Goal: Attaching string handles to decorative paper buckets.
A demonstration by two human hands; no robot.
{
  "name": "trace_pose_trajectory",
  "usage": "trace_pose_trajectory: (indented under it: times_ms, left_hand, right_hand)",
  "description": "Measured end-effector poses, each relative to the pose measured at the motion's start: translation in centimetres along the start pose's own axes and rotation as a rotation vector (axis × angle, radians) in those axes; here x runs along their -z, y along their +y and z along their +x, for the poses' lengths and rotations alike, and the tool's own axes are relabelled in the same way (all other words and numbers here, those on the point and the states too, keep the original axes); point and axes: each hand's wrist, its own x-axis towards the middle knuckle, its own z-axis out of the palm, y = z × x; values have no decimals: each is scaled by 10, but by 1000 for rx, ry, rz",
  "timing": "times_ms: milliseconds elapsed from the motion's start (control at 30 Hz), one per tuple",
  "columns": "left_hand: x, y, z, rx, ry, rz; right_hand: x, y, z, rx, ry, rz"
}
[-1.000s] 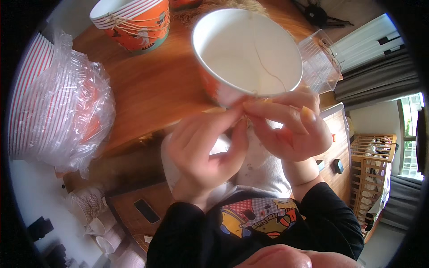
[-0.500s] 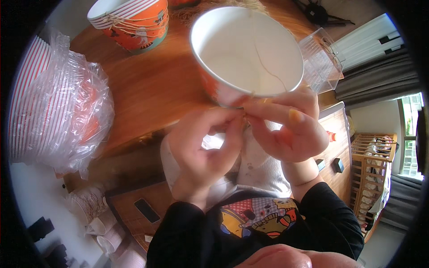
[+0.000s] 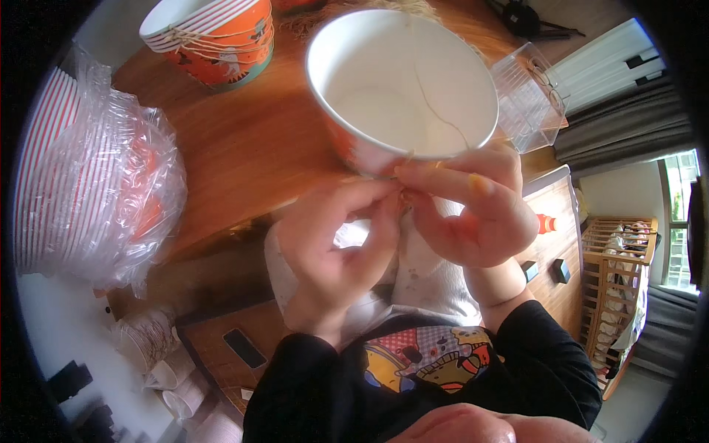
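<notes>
A large paper bucket [image 3: 362, 153], white inside and orange outside, stands near the table's front edge, its wide mouth tilted toward me. My left hand [image 3: 332, 247] and my right hand [image 3: 473, 214] meet just below its near rim. Both pinch thumb against fingers, their tips almost touching. Between them is a thin tan twine [image 3: 430, 105]; a loose length of it runs up across the bucket's white inside from my right hand. The pinched part is small and mostly hidden by the fingertips.
Nested orange buckets [image 3: 225, 63] wound with twine stand far left on the wooden table [image 3: 221, 148]. A plastic-wrapped stack of buckets [image 3: 140, 192] fills the left edge. Behind the bucket lies loose fibre [image 3: 402, 6]; a clear box [image 3: 535, 103] stands right. A phone [image 3: 244, 348] lies lower left.
The view has shifted very slightly, with the bucket a little further left. Both hands keep their pinch at the rim; the fingertips have moved only a little.
</notes>
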Motion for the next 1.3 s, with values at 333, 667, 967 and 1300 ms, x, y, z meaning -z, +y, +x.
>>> trace_pose_trajectory:
  times_ms: [333,667,967,1300]
  left_hand:
    - [4,-1,1,-102,-42,125]
    - [-5,3,2,186,-146,23]
    - [-12,-15,5,160,-213,-180]
    - [-16,-18,8,163,-275,-248]
  right_hand:
    - [1,-9,1,-69,34,17]
    - [-6,-7,-26,-253,147,168]
    - [-6,-14,-44,-713,211,534]
    - [-16,-15,-53,-816,302,828]
